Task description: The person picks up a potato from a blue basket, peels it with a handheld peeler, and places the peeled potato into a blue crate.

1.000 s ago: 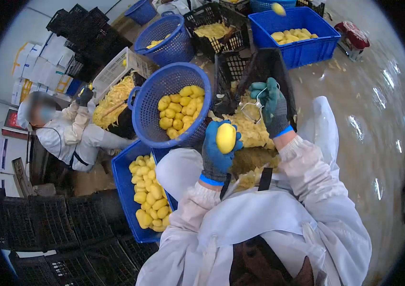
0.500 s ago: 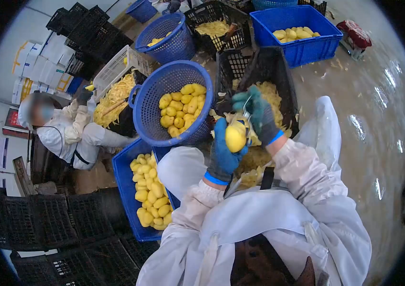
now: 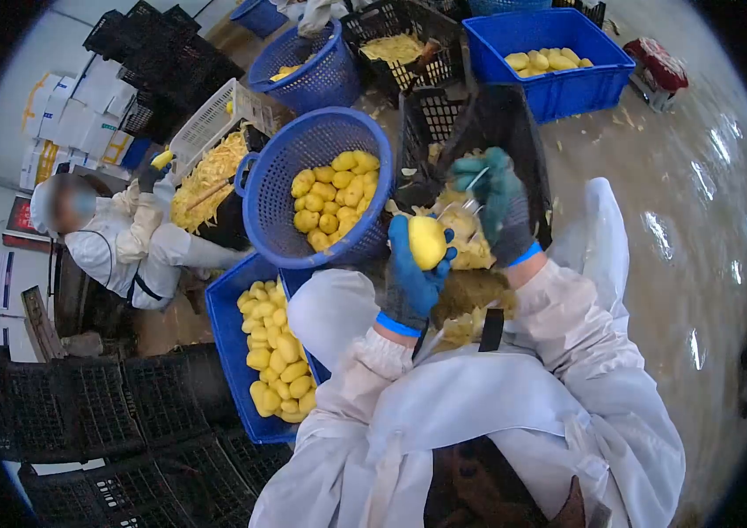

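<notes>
My left hand (image 3: 416, 280), in a blue-palmed glove, is closed around a smooth yellow peeled potato (image 3: 427, 243). To its right, my right hand (image 3: 495, 195), in a green and grey glove, grips a metal peeler (image 3: 471, 206). The peeler is a little apart from the potato and partly hidden by the fingers. Both hands are above a black crate (image 3: 539, 167) lined with dark plastic, where pale potato peelings (image 3: 475, 246) are heaped.
Left of my hands stands a blue round basket (image 3: 249, 211) of potatoes, with a blue bin (image 3: 227, 352) of peeled ones below it. Another blue bin (image 3: 567, 97) is at the back. On the left sits a co-worker (image 3: 118, 255) holding a potato (image 3: 162, 159). The floor (image 3: 655, 264) looks wet.
My right hand has drawn the peeler back from the potato, rightward. My left hand has shifted slightly left with the potato. A person's gloved hand now reaches to the far round basket.
</notes>
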A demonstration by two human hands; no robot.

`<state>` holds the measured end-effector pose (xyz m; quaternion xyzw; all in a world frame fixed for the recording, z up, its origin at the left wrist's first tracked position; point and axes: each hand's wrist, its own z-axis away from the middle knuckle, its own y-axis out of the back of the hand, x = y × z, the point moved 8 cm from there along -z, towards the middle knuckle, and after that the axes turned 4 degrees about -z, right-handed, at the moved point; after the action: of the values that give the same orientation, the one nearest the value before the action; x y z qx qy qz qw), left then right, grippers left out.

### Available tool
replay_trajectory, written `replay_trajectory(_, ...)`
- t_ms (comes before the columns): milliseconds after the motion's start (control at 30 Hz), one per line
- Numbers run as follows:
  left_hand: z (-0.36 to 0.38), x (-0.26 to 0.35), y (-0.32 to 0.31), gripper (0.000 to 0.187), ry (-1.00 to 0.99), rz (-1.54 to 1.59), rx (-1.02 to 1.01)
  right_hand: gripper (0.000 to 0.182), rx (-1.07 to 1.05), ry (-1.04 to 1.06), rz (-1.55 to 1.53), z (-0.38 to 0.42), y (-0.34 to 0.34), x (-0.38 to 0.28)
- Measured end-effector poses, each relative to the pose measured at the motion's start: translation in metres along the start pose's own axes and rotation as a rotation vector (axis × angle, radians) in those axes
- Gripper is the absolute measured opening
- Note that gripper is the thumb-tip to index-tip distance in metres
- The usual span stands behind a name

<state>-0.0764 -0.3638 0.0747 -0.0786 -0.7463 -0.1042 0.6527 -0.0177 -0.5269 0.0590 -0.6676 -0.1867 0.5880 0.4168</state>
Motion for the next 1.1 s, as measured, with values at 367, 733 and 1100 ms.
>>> replay_trajectory(367,-0.005,-0.003,-0.003,0.051,-0.108,-0.162,-0.078,0.032,-0.088,-0.309,0.1,0.009,0.003,0.049)
replay_trajectory(733,-0.001,-0.014,-0.008,0.068,0.094,0.266,-0.108,0.05,-0.027,-0.108,0.039,-0.014,0.029,0.027)
replay_trajectory(1100,0.004,-0.019,-0.007,0.062,0.262,0.472,-0.24,0.048,0.002,-0.053,0.024,-0.016,0.038,0.012)
